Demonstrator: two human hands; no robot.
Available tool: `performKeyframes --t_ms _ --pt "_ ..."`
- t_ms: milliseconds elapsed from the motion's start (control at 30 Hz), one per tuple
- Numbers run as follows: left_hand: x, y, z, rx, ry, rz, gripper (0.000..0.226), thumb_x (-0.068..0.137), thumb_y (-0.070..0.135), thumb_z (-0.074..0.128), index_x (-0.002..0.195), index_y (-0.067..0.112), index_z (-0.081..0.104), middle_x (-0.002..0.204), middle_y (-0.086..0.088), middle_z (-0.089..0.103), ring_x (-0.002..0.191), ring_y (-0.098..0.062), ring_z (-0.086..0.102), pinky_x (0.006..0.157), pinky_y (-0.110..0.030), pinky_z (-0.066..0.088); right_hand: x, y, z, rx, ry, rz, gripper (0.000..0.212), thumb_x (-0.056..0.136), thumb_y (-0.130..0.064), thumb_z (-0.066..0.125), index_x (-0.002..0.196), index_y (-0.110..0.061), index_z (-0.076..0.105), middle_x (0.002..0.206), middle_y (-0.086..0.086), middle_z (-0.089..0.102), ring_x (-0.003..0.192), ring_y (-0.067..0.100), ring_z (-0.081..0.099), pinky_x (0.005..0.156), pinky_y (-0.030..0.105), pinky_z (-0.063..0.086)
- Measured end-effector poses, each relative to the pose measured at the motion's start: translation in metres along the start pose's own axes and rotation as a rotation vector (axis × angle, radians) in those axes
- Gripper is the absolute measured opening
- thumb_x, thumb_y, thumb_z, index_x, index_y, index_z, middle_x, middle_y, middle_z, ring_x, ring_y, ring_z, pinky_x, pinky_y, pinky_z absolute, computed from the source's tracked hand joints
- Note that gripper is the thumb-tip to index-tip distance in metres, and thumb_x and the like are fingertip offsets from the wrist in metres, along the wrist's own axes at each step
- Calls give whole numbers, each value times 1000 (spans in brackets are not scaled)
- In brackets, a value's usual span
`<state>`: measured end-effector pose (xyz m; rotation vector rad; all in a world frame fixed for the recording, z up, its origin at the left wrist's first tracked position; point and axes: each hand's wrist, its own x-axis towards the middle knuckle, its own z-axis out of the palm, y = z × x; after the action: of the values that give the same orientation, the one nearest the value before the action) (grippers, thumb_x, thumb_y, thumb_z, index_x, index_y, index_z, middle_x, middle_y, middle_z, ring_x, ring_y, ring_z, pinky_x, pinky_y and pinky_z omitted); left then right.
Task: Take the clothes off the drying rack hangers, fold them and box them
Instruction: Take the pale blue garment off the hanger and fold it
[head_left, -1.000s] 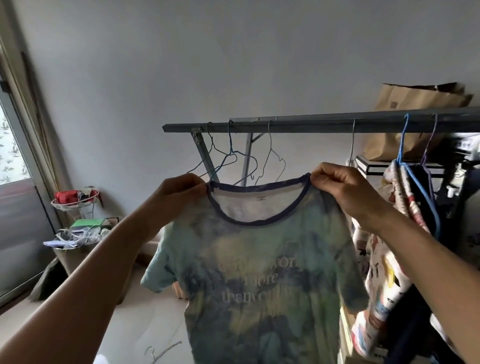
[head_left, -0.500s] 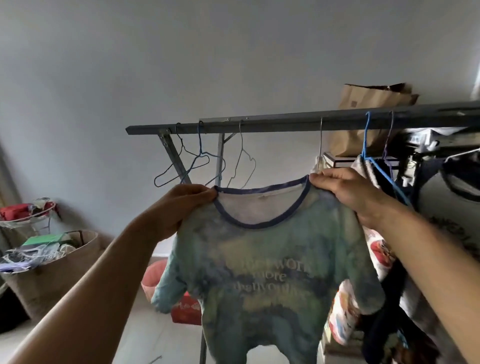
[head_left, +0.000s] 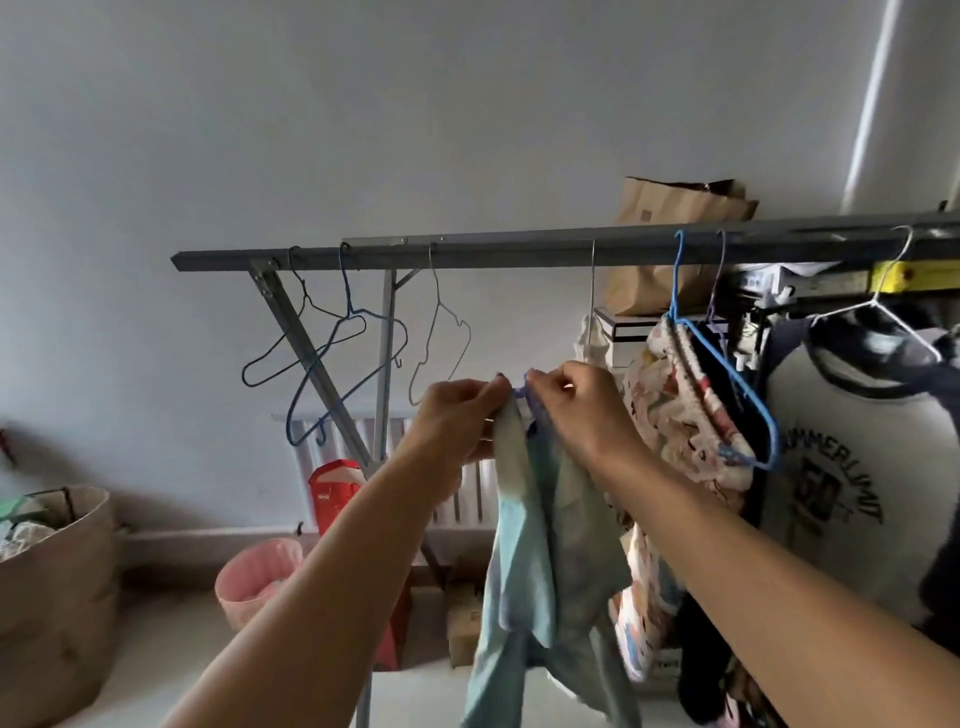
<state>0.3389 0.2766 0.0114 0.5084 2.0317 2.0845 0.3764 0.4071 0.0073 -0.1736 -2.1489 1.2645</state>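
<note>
The biggest thing in front of me is the grey drying rack (head_left: 519, 252), its top bar running across the view from left of centre to the right edge, with slanted legs dropping at the left end. On the right part of the bar hang clothes on hangers: a white shirt with dark collar and printed letters (head_left: 852, 467) on a white wire hanger, and next to it a patterned garment (head_left: 675, 415) on a blue hanger (head_left: 727, 374). At the left end I see three bare wire hangers (head_left: 343, 353) dangling from the bar.

At lower left stands a tan fabric basket (head_left: 57, 597) with things heaped in it. A brown paper bag (head_left: 670, 228) sits behind the bar, up high. On the floor near the rack legs are a pink bin (head_left: 254, 577) and a red carton (head_left: 332, 493).

In the middle I hold the tie-dye T-shirt (head_left: 540, 561) off the rack, in front of it, folded lengthwise and hanging straight down from my hands. My left hand (head_left: 457, 415) and right hand (head_left: 576, 410) are brought together, almost touching, each pinching the dark blue neckline at the top of the T-shirt. Both sets of fingers are curled onto the fabric.
</note>
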Motion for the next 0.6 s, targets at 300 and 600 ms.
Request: performKeyframes --t_ms 300,600 --pt "-9 1 3 -35 -30 43 32 101 24 50 105 -4 65 82 -12 69 64 -16 70 57 -24 55 -2 -3 9 -8 -29 -52 30 98 -35 53 96 -7 62 87 3 65 82 16 62 64 19 44" --pt "-21 5 -7 -219 -64 -7 55 103 45 33 91 4 66 72 -8 72 67 -20 70 65 -32 57 -10 -8 16 -72 -155 -104 26 96 -44 52 93 -18 51 86 -3 62 82 16 62 72 34 50"
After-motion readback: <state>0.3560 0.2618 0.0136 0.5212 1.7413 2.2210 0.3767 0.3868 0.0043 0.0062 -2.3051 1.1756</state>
